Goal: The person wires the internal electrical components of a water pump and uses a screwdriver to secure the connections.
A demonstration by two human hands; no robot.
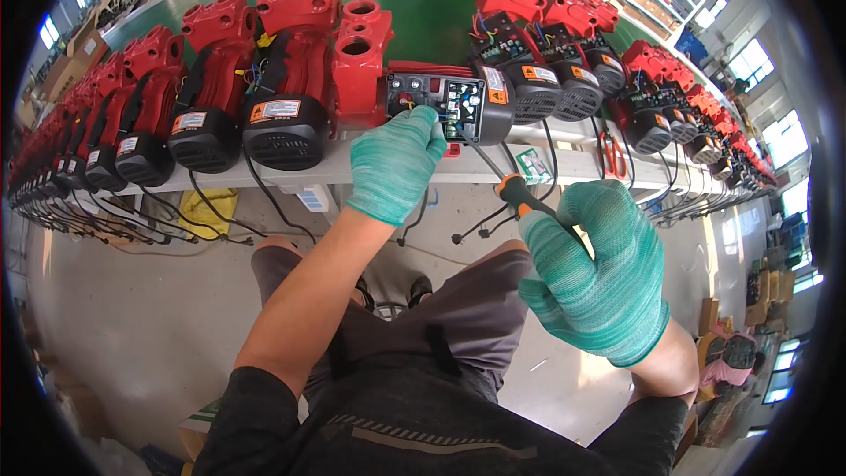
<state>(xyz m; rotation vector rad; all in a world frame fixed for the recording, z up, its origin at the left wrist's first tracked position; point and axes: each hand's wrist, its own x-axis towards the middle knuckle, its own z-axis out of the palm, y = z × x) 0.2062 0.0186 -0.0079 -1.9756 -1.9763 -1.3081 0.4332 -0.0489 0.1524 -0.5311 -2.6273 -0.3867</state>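
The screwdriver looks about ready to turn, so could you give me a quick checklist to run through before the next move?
1. Screwdriver gripped by the right hand: ok.
2. Left hand steadying the open terminal box of the pump: ok, fingers rest on it.
3. Tip seated in a screw: cannot tell, the tip is too small to see.
4. Wires clear of the tip: cannot tell, coloured wires crowd the box.
5. Pump resting steady on the green bench: ok.
6. Cord hanging off the edge, clear of the hands: ok.

The screwdriver [520, 198] tip seems hidden behind the left hand's fingers [423, 128].
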